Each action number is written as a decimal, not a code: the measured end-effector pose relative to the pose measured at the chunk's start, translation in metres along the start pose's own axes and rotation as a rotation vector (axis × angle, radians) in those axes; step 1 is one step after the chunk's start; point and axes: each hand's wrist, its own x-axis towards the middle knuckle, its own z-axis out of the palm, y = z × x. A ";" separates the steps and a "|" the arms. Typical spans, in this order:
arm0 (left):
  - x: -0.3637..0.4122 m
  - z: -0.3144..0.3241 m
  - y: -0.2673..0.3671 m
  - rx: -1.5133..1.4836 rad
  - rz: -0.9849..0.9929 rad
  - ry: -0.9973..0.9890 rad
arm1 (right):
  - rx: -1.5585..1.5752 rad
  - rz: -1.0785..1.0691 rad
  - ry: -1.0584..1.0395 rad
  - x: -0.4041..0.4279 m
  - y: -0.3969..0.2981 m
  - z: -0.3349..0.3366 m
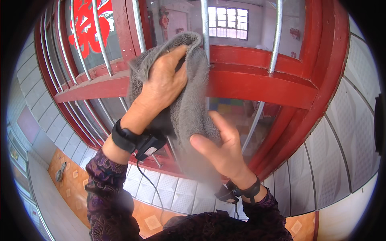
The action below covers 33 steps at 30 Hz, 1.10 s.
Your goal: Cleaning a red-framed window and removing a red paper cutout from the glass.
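A grey plush cloth (193, 99) hangs in folds in front of a red-painted window frame (259, 84). My left hand (166, 75) grips its upper part around one of the metal window bars (205, 27), or close beside it; the folds hide which. Below and to the right, my right hand (223, 147) has its thumb and a finger spread apart at the cloth's lower part. Whether that hand touches the cloth is hard to tell, as the lower end is blurred. Dark wristbands with small cabled devices sit on both wrists.
More upright metal bars (275, 39) cross the glass panes. A red paper decoration (90, 28) is on the left pane. White relief tiles (162, 186) cover the wall below and beside the window. Orange floor tiles (150, 221) lie beneath, with a pair of shoes (61, 172) at left.
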 end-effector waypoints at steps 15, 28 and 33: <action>-0.002 -0.024 -0.014 0.344 0.205 -0.189 | -0.081 0.057 -0.020 0.000 0.018 -0.004; -0.008 -0.016 -0.007 0.140 0.057 -0.113 | -0.194 0.060 -0.040 -0.002 0.023 -0.001; 0.000 -0.006 -0.004 -0.028 0.000 -0.140 | -0.049 0.068 -0.044 -0.003 0.023 0.003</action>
